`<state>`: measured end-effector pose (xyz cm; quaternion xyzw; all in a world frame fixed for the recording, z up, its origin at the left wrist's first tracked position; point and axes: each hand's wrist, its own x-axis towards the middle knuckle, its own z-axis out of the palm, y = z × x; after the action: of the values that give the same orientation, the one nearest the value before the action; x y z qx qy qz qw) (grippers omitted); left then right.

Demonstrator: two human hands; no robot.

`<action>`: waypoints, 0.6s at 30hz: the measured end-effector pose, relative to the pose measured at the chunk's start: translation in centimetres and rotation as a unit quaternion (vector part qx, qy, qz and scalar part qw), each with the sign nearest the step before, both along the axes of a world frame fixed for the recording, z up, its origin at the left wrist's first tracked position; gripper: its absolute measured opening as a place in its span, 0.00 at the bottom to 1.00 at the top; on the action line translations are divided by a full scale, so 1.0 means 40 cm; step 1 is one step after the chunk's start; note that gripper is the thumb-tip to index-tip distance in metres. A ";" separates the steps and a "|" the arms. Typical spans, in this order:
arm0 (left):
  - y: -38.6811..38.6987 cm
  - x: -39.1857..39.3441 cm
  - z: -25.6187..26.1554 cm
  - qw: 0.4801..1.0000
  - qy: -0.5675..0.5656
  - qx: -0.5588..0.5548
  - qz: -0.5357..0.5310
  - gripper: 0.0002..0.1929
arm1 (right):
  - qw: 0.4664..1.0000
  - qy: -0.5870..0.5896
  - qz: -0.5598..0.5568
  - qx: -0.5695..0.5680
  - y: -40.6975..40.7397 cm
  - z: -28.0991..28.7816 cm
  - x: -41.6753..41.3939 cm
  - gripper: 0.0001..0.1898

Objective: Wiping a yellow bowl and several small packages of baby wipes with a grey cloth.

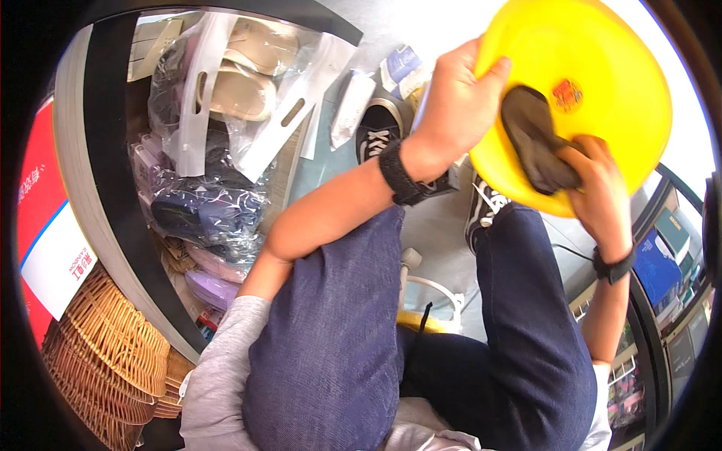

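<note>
A yellow plastic basin [615,73] is tilted up at the upper right, its inside facing me, with a small red sticker inside. My left hand [459,101] grips its left rim, thumb over the edge. Against the inner wall lies a dark, thin cloth item [533,135], which looks like a sock. My right hand [601,186] reaches over the basin's lower right part and pinches the lower end of the dark cloth between thumb and fingers. Both wrists wear black bands.
Plastic-wrapped slippers [237,90] fill a shelf at left, above wicker baskets [118,344]. A white box [352,110] and a blue-and-white packet [401,67] lie on the floor near my left shoe [379,132]. Shelves with a blue box [657,273] stand at right.
</note>
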<state>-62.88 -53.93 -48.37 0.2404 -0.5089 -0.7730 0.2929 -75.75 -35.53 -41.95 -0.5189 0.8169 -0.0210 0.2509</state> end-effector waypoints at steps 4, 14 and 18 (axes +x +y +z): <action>0.033 -0.007 -0.032 0.996 -0.058 0.027 -0.058 0.12 | 0.980 -0.033 -0.139 -0.139 0.168 0.093 -0.083 0.26; 0.190 -0.050 -0.097 0.989 -0.062 -0.098 -0.096 0.21 | 0.659 -0.442 -0.517 -0.322 0.509 -0.216 -0.130 0.18; 0.150 -0.055 -0.106 0.970 -0.053 -0.149 -0.187 0.25 | 0.710 -0.365 -0.544 -0.259 0.468 -0.249 -0.133 0.17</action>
<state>-65.06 -47.92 -52.61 0.1350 -0.6691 -0.7156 0.1484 -81.07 -16.82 -51.92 0.0192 0.7652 -0.5523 0.3304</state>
